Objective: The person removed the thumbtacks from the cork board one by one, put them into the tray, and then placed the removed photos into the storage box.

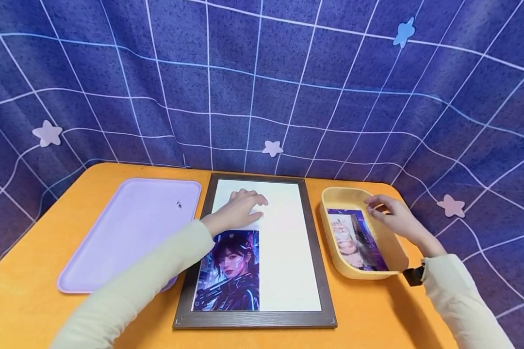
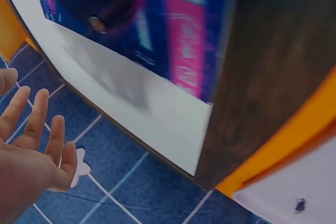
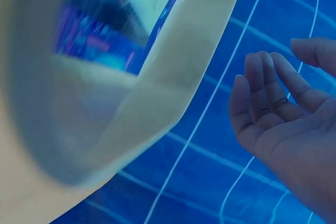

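A dark-framed white board lies in the middle of the table. On its lower left sits a picture of a dark-haired figure with a gun, a small round piece near its top edge. Over the board's upper part hovers my left hand, fingers loosely bent and holding nothing. My right hand is above the right side of a yellow basket, its fingers relaxed with nothing between them. Inside the basket lie overlapping picture sheets, a cat picture on top.
To the left lies a lilac tray with a small dark piece near its upper right. An orange table carries everything. Behind it hangs a blue gridded curtain with star shapes.
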The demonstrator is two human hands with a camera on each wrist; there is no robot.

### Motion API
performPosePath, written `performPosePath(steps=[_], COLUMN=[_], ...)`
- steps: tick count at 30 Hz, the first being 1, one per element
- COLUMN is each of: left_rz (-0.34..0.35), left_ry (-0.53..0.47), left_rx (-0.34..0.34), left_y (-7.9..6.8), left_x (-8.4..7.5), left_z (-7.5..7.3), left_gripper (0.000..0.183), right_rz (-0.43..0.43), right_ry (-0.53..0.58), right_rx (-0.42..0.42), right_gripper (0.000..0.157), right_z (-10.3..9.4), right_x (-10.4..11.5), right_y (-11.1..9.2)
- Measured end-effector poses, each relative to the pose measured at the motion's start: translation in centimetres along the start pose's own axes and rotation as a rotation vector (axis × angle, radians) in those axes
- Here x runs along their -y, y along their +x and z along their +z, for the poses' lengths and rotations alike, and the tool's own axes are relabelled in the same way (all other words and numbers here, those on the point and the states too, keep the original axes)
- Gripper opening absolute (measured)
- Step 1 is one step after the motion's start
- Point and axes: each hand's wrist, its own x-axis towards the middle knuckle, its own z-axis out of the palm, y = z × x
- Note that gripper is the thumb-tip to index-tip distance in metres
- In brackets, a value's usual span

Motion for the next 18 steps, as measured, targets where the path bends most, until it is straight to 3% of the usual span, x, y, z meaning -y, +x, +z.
performPosePath(steps=[9,18], left_rz=[-0.006,0.033], left_ry=[0.018,0.04], left_rx=[-0.002,0.005], left_y=[-1.9,-3.9], left_x=[1.6,2.6], left_z=[0.0,0.0], left_gripper=[0.028,0.022], right_rz=[-0.19,-0.221], right_ry=[0.047,-0.023], right_rx=[0.014,0.077], right_gripper=[0.02,0.022], right_z=[2.6,5.0], right_x=[2.6,5.8], right_y=[1.2,1.6])
